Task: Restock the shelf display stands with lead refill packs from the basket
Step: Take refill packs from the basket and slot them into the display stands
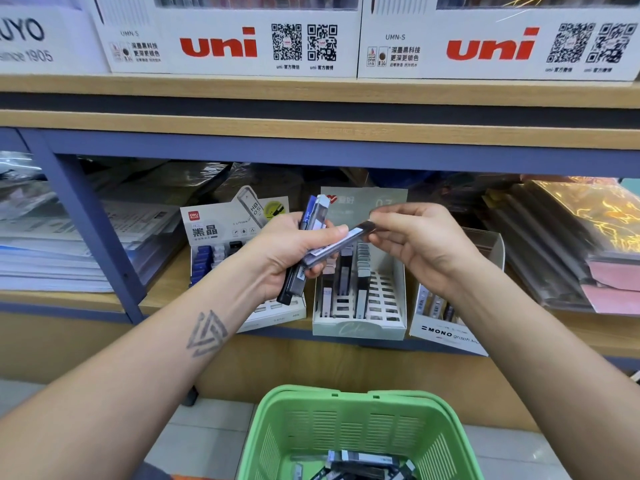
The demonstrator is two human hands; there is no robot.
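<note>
Several packs (313,233) sit fanned in my left hand (294,251), fingers curled round them, above the shelf's front edge. My right hand (420,244) pinches the top end of one pack (349,239) between thumb and fingertips, drawing it from the bunch. I judge this the sorting step: next I must free that pack and drop it upright into an empty slot of the middle stand (360,299). More packs lie in the basket (349,431) below, near its far wall.

Up top, two white uni display boxes (228,39) (498,43) sit side by side; stacked papers (52,258) fill the left bay, glossy plastic-wrapped packs (568,237) the right.
</note>
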